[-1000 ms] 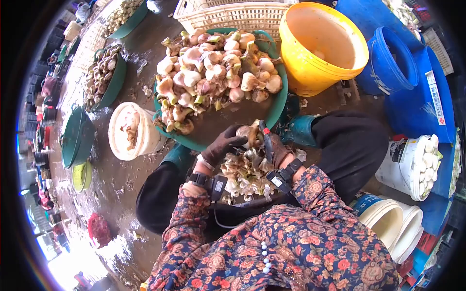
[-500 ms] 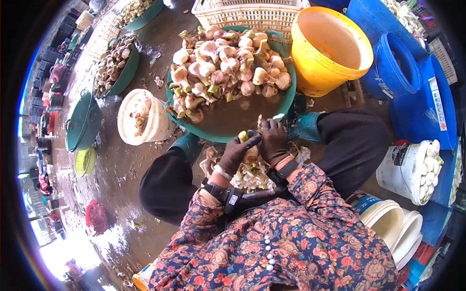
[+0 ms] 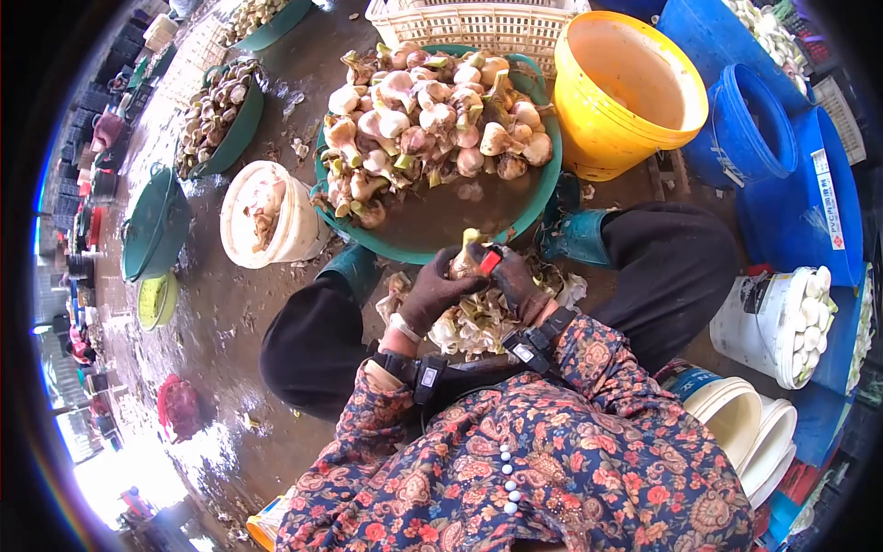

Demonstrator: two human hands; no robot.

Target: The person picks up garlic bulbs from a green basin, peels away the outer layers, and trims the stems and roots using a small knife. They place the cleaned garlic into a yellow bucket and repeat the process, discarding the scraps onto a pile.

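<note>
My left hand [image 3: 440, 293], in a dark glove, is wrapped round a garlic bulb [image 3: 464, 262] whose stem points up. Close against it on the right, my gloved right hand [image 3: 517, 283] grips a small red tool [image 3: 491, 261] beside the bulb. Both hands are just in front of a green tub [image 3: 405, 254] that holds a heap of garlic bulbs [image 3: 437, 115] with stems. Below the hands, between my legs, lies a pile of garlic peelings [image 3: 474, 327].
A yellow bucket [image 3: 575, 110] stands right of the tub, blue containers [image 3: 727, 138] beyond it. At the left are a white bucket [image 3: 308, 221] with peelings and a green basket [image 3: 152, 230]. A white bucket of peeled garlic [image 3: 750, 322] stands at the right.
The bulb now stands upright in my left hand, and the red tool has come into view in my right hand. Both hands have moved slightly, and my right wrist has turned.
</note>
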